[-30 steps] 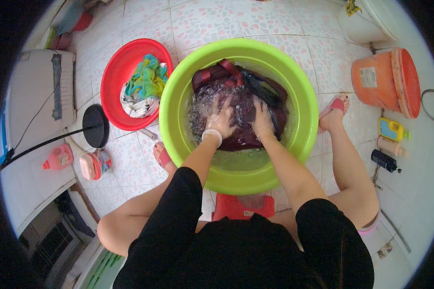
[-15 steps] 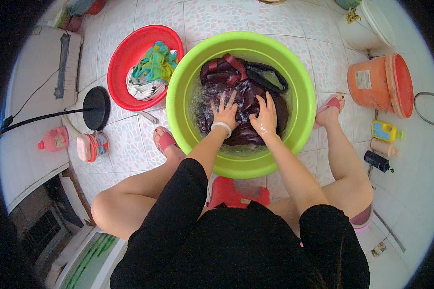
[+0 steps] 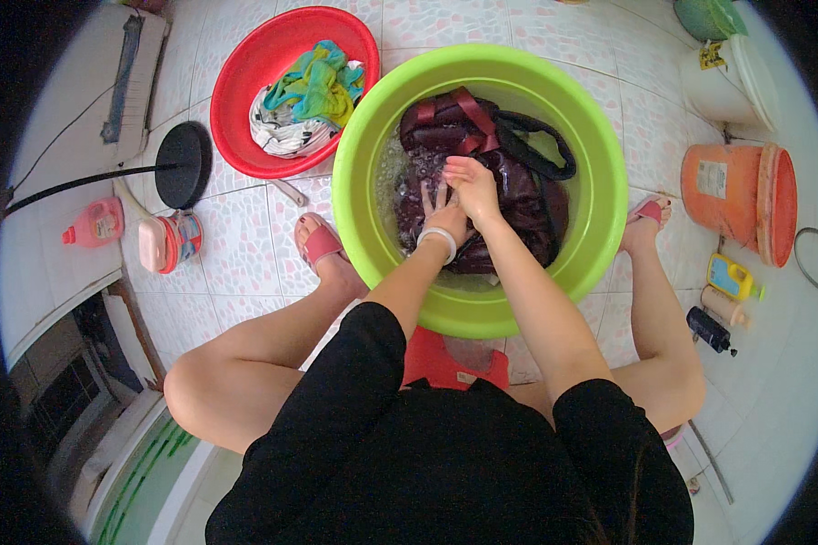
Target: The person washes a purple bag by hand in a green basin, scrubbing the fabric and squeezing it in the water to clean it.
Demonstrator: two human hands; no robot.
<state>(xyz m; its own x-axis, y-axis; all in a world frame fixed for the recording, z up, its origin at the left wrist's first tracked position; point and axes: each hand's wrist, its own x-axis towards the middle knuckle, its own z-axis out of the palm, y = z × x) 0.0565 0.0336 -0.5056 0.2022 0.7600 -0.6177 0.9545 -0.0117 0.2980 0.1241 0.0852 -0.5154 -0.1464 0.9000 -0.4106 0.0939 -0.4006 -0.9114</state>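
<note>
A dark maroon bag (image 3: 518, 204) with reddish bands and a black strap (image 3: 541, 168) lies soaking in sudsy water, inside a big lime-green basin (image 3: 354, 195). My left hand (image 3: 445, 216), with a white bracelet on its wrist, rests on the bag with fingers spread. Just above and to the right of it, my right hand (image 3: 474, 189) is loosely cupped, its bent fingers turned to the left. It partly covers the left hand, and I see nothing held in it.
At the far left, a red basin (image 3: 236, 150) holds colourful and white cloths. An orange bucket (image 3: 736, 195), a white bucket (image 3: 723, 86) and several bottles line the right wall. A black round stool-like disc (image 3: 184, 165) and pink jug (image 3: 95, 222) stand left. A red stool (image 3: 445, 359) is under me.
My right hand has moved left toward my left hand, and its spread fingers have drawn together. My left hand stays on the bag. The whole view has shifted slightly.
</note>
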